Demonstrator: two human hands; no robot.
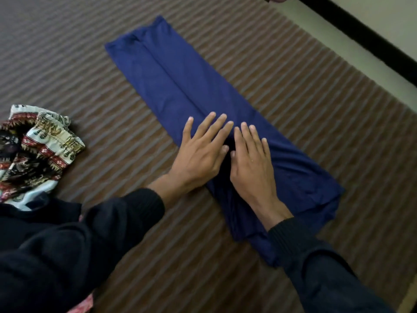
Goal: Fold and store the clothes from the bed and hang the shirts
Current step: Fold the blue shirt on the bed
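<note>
Fingers of left hand [200, 152] and right hand [252, 168] lie straight, slightly spread, flat on navy garment [171, 82] running 11-to-5 o'clock across striped bedcover [293, 91]. Smooth toward 11 before folding.

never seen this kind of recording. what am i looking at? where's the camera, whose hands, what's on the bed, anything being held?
There is no robot here: a person folds laundry, and one wide-angle camera on their head looks forward and down, so the arms enter from the bottom. The left hand and right hand, both in black sleeves, lie flat with straight fingers, side by side on a blue garment. It is folded into a long strip on the brown striped bedspread. Nothing is gripped; the hands only press the cloth. At the left edge lies a crumpled patterned cloth, untouched.
</note>
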